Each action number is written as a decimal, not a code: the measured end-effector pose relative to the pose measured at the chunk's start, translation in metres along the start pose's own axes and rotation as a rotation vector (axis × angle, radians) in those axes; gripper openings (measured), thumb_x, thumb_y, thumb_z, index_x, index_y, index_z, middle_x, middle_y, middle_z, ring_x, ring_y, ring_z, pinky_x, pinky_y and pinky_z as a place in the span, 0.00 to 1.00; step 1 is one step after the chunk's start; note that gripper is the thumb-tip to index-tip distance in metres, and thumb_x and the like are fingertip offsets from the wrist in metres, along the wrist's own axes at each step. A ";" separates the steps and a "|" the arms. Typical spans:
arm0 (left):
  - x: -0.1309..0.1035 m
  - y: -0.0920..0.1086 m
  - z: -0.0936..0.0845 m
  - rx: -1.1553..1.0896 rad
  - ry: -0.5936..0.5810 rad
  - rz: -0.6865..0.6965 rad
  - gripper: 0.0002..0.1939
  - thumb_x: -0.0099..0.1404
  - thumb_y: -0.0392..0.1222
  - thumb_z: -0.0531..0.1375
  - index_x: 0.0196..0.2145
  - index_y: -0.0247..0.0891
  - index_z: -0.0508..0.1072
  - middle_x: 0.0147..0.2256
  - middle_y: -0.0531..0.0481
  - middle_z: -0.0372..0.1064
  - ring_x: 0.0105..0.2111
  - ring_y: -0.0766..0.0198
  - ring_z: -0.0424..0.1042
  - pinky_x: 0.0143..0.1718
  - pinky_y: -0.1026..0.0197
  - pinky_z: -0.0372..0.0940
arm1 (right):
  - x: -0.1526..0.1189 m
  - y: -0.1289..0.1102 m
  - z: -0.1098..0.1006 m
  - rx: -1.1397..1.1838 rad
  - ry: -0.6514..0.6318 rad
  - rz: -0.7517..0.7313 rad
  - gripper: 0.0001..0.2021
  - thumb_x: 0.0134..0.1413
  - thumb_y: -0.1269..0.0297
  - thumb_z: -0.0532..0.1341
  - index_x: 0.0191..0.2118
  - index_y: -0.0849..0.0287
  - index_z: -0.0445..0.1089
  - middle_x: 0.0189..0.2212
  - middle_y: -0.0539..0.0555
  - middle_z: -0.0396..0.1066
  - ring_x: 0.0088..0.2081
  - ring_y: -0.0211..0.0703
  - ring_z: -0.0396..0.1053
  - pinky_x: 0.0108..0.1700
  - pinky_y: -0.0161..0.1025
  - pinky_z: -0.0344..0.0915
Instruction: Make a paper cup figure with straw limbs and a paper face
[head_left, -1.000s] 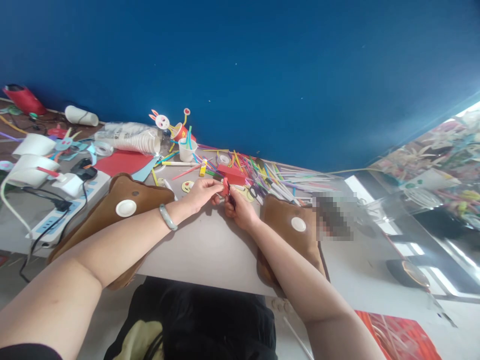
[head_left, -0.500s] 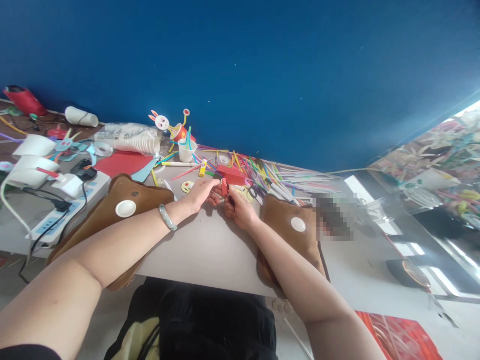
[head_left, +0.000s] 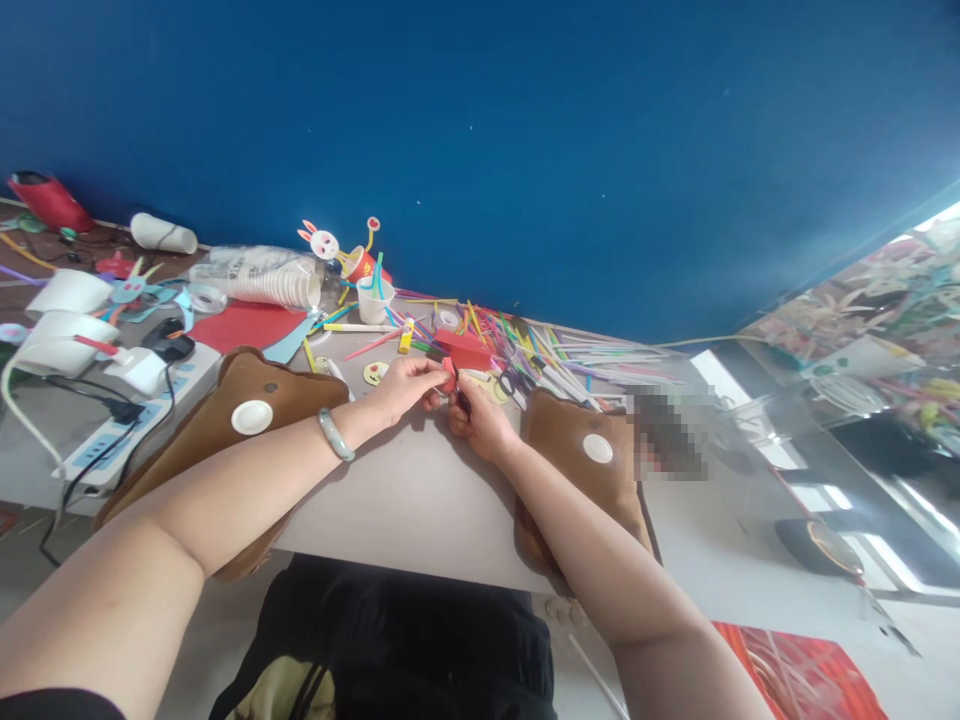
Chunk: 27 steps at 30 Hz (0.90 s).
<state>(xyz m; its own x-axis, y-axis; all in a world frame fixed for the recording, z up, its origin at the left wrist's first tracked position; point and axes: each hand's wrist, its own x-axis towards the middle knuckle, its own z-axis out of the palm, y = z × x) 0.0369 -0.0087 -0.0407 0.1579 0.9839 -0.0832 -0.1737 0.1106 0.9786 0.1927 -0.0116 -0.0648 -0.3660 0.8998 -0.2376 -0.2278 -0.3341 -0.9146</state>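
Observation:
My left hand (head_left: pixel 409 390), with a pale bangle (head_left: pixel 335 435) at its wrist, pinches a small piece of red paper (head_left: pixel 448 372) between thumb and fingers. Close against it, my right hand (head_left: pixel 484 420) is closed around dark-handled scissors (head_left: pixel 463 400), mostly hidden by the fingers. The scissors' dark tip meets the red paper. Just behind both hands lies a larger folded strip of red paper (head_left: pixel 466 350). A round yellow face cutout (head_left: pixel 374 374) rests on the table left of my left hand.
Brown cushions (head_left: pixel 559 440) lie under or beside both forearms. Loose colored straws and pens (head_left: pixel 555 365) spread along the wall. A white cup (head_left: pixel 373 300) with straws stands by a rabbit-decorated red cup (head_left: pixel 360 264). Far left is a power strip (head_left: pixel 97 440) with cords.
My left hand's fingers have drawn together on the small red paper and shifted slightly toward the scissors. My right hand stays in nearly the same place.

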 end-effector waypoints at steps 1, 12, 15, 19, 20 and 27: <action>0.000 0.001 0.000 0.000 -0.001 0.000 0.09 0.56 0.42 0.66 0.26 0.33 0.73 0.20 0.54 0.69 0.18 0.71 0.67 0.20 0.67 0.63 | 0.000 0.000 0.000 0.005 -0.001 0.007 0.26 0.54 0.37 0.63 0.26 0.57 0.62 0.14 0.41 0.50 0.15 0.27 0.39 0.17 0.30 0.37; -0.002 0.001 0.000 0.008 -0.013 0.003 0.09 0.55 0.43 0.65 0.26 0.34 0.73 0.20 0.55 0.67 0.17 0.71 0.66 0.18 0.68 0.62 | 0.000 0.001 0.000 0.007 -0.008 0.017 0.27 0.53 0.36 0.63 0.26 0.57 0.61 0.13 0.41 0.51 0.14 0.26 0.40 0.16 0.29 0.37; -0.001 0.000 0.000 0.003 -0.009 -0.004 0.10 0.55 0.44 0.66 0.27 0.34 0.73 0.20 0.55 0.67 0.17 0.72 0.66 0.19 0.68 0.62 | 0.000 0.000 0.000 -0.010 -0.004 0.009 0.27 0.53 0.36 0.63 0.26 0.57 0.61 0.13 0.41 0.50 0.15 0.27 0.40 0.16 0.30 0.37; -0.001 -0.002 -0.001 0.001 0.000 0.007 0.09 0.55 0.43 0.66 0.27 0.34 0.73 0.20 0.55 0.67 0.17 0.72 0.66 0.19 0.68 0.62 | -0.001 -0.001 0.000 -0.016 0.006 -0.006 0.26 0.53 0.36 0.64 0.26 0.56 0.61 0.14 0.41 0.50 0.15 0.27 0.40 0.17 0.30 0.37; 0.000 -0.002 -0.001 0.000 0.001 0.009 0.09 0.55 0.43 0.66 0.27 0.34 0.73 0.20 0.55 0.67 0.17 0.72 0.66 0.19 0.68 0.62 | -0.001 -0.001 0.000 -0.015 0.010 -0.009 0.26 0.53 0.37 0.64 0.26 0.56 0.62 0.14 0.41 0.50 0.15 0.28 0.40 0.17 0.30 0.37; -0.001 0.000 0.001 0.001 0.003 -0.009 0.08 0.56 0.41 0.65 0.26 0.34 0.72 0.20 0.55 0.67 0.17 0.72 0.66 0.19 0.68 0.61 | -0.002 -0.001 0.002 -0.018 0.021 -0.013 0.25 0.53 0.37 0.64 0.26 0.56 0.62 0.14 0.41 0.49 0.15 0.28 0.39 0.18 0.31 0.36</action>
<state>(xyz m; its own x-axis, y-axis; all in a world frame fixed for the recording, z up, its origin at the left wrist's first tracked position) 0.0376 -0.0103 -0.0402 0.1565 0.9834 -0.0923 -0.1713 0.1190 0.9780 0.1922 -0.0136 -0.0631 -0.3442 0.9097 -0.2325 -0.2161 -0.3177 -0.9232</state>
